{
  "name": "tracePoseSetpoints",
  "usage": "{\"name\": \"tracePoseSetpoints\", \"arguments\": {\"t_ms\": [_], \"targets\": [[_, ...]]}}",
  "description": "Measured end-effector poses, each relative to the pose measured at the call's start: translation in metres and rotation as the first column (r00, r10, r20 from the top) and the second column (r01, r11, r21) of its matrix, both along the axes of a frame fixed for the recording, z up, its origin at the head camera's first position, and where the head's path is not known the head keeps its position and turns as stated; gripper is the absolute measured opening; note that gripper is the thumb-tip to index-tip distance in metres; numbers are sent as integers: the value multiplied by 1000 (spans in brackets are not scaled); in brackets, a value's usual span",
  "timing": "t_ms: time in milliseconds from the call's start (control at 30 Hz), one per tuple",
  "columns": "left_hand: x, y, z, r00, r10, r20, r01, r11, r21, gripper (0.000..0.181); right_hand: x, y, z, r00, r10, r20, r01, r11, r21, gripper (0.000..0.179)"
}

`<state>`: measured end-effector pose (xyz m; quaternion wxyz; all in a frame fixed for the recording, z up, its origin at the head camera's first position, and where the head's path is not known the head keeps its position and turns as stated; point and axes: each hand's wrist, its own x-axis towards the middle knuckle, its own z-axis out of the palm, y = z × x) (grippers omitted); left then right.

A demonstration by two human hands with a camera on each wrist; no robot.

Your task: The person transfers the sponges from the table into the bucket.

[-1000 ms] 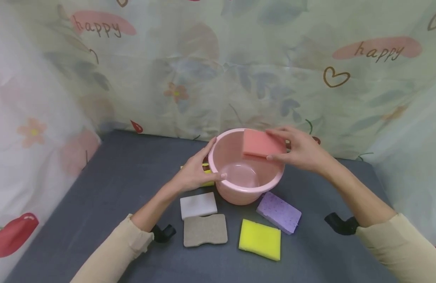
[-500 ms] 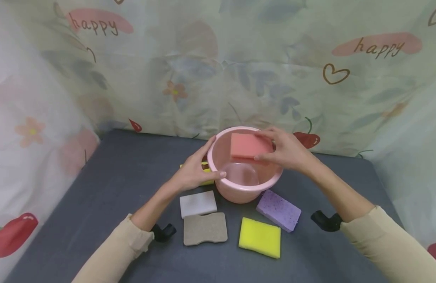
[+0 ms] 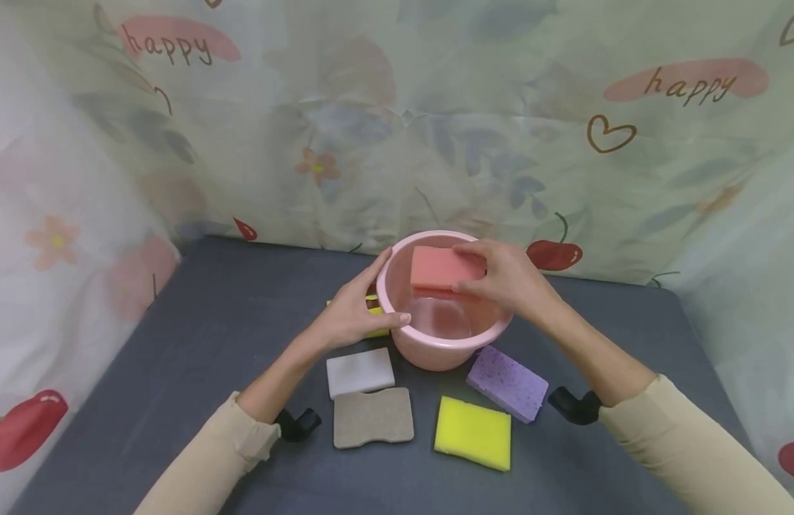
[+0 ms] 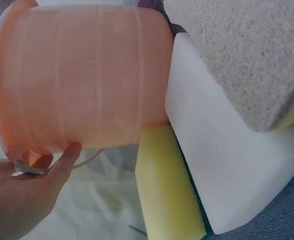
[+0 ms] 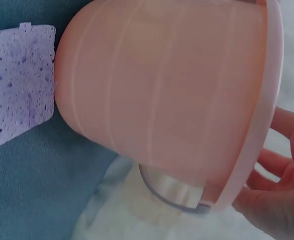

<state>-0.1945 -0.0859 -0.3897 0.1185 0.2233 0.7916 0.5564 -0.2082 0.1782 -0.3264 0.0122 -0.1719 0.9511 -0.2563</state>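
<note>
In the head view a pink plastic bucket (image 3: 435, 356) stands on the dark table. My left hand (image 3: 347, 312) grips its left side, thumb over the rim and fingers along the outer wall. A pink rectangular sponge (image 3: 440, 269) is pinched between the thumb and fingers of my right hand (image 3: 511, 280), held within the bucket's mouth above the bottom. The left wrist view shows the fingers of my left hand (image 4: 31, 192) by the handle's mount. In the right wrist view my right hand (image 5: 287, 172) is at the rim, and the bucket wall hides the sponge.
Near the bucket lie a white sponge (image 3: 360, 373), a grey sponge with notched sides (image 3: 373, 418), a yellow sponge (image 3: 473, 433) and a speckled purple sponge (image 3: 508, 383). Another yellow sponge (image 4: 162, 182) is partly behind my left hand. A patterned curtain (image 3: 397, 143) hangs behind the table.
My right hand has carried the pink sponge leftward and slightly down, from the bucket's right rim to within its mouth. The left hand stays on the bucket.
</note>
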Motion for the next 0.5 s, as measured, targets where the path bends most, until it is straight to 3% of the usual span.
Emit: {"name": "tracePoseSetpoints", "arguments": {"t_ms": [200, 500], "targets": [[13, 1, 25, 1000, 0, 16, 0, 1000, 0, 103, -3, -6, -2, 1000, -9, 28, 8, 1000, 24, 60], [15, 2, 24, 1000, -4, 19, 4, 1000, 2, 103, -4, -16, -9, 998, -55, 41, 55, 998, 16, 57]]}}
